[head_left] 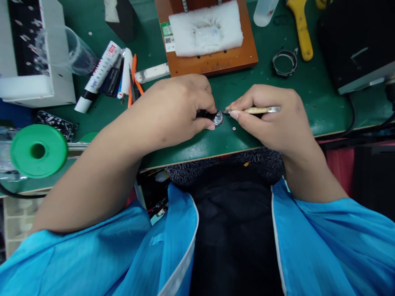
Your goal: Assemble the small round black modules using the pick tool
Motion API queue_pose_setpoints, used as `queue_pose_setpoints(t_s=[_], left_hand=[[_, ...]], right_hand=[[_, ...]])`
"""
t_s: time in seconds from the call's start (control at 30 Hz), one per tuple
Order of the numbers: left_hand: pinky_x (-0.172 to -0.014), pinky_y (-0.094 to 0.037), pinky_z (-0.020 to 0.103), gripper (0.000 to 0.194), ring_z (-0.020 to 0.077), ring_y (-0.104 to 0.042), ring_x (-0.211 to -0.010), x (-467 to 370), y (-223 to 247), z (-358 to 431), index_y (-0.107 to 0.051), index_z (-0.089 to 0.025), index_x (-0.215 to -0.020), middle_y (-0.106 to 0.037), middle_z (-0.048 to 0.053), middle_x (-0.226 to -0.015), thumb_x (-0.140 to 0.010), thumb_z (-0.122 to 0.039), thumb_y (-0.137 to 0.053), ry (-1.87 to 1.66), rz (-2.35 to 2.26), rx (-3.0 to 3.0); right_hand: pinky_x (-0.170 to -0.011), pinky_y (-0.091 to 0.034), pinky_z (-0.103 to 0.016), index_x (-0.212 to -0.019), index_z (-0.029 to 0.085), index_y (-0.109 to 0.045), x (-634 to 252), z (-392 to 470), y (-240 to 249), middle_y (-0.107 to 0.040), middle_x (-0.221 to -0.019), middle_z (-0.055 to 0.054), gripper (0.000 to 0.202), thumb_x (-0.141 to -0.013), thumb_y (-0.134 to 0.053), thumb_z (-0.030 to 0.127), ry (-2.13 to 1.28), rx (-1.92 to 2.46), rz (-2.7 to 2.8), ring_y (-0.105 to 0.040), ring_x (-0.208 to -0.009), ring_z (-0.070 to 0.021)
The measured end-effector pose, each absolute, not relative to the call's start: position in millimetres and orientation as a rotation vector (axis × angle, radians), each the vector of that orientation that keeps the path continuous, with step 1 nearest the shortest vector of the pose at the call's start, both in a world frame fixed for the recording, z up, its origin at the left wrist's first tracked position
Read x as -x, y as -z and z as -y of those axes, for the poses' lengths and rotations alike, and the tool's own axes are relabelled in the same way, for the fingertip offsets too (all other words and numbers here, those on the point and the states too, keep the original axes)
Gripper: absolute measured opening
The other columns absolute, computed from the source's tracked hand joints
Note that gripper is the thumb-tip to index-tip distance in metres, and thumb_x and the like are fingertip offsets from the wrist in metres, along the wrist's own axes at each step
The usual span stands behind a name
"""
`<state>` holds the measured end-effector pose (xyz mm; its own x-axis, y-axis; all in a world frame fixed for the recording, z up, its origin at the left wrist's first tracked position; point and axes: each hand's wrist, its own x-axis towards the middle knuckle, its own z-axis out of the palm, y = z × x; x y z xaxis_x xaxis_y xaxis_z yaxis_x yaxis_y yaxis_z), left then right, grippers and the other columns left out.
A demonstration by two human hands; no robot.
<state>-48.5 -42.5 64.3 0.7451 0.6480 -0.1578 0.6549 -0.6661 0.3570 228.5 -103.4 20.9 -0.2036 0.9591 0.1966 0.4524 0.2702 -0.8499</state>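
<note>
Hands (185, 109) (271, 115) pinched closed: left on disc (218, 118), right on slim tool (256, 110).

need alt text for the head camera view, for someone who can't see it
A bare left hand pinches a small, shiny-faced dark round part, while the right hand holds a slim beige-handled metal tool close to its edge. Beyond them, a white foam pad lies on an orange-brown board on a green worktable.
</note>
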Motion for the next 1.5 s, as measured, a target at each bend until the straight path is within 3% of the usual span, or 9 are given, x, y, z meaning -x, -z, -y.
queue_pose_setpoints(t_s=[0.27,0.7,0.9,1.03,1.5], left_hand=[[-0.115,-0.064,0.057,0.04,0.0414,-0.083,-0.138,44.8,-66.8,41.0,-0.096,-0.026,-0.136,-0.088,0.017,-0.149,-0.117,-0.046,-0.066,0.087,-1.008,-2.546],[-0.113,-0.067,0.055,0.026,0.0383,-0.086,-0.135,53.1,-59.6,38.8,-0.095,-0.035,-0.125,-0.091,0.009,-0.141,-0.117,-0.046,-0.073,-0.054,-0.949,-2.557],[-0.115,-0.067,0.059,0.029,0.042,-0.086,-0.139,50.5,-61.1,39.1,-0.096,-0.031,-0.128,-0.09,0.014,-0.143,-0.114,-0.043,-0.074,-0.015,-0.965,-2.548],[-0.115,-0.067,0.06,0.031,0.0428,-0.086,-0.138,48.9,-61.8,39.7,-0.097,-0.028,-0.129,-0.089,0.015,-0.143,-0.115,-0.042,-0.073,0.017,-0.971,-2.557],[-0.115,-0.064,0.057,0.032,0.0396,-0.083,-0.135,48.8,-61.7,39.5,-0.093,-0.032,-0.124,-0.087,0.013,-0.143,-0.113,-0.049,-0.068,0.026,-1.0,-2.534]], right_hand=[[-0.093,-0.076,-0.051,-0.087,0.033,-0.082,-229.8,102.3,-20.8,-0.094,-0.097,-0.003,0.024,-0.106,-0.097,0.034,-0.881,1.262,1.791,-0.091,-0.103,-0.0349],[-0.089,-0.071,-0.047,-0.088,0.032,-0.083,-227.9,98.9,-23.5,-0.094,-0.099,-0.003,0.023,-0.108,-0.092,0.026,-0.867,1.291,1.831,-0.09,-0.105,-0.0332],[-0.085,-0.064,-0.045,-0.087,0.032,-0.085,-226.9,96.7,-24.0,-0.094,-0.096,-0.001,0.021,-0.102,-0.087,0.017,-0.864,1.273,1.828,-0.09,-0.098,-0.0301],[-0.089,-0.066,-0.046,-0.088,0.033,-0.084,-225.8,98.1,-26.3,-0.093,-0.096,0.0,0.022,-0.104,-0.088,0.018,-0.859,1.317,1.825,-0.089,-0.099,-0.031],[-0.085,-0.065,-0.044,-0.083,0.031,-0.082,-226.2,102.3,-27.5,-0.091,-0.093,0.001,0.024,-0.103,-0.086,0.018,-0.875,1.354,1.788,-0.086,-0.096,-0.0287]])
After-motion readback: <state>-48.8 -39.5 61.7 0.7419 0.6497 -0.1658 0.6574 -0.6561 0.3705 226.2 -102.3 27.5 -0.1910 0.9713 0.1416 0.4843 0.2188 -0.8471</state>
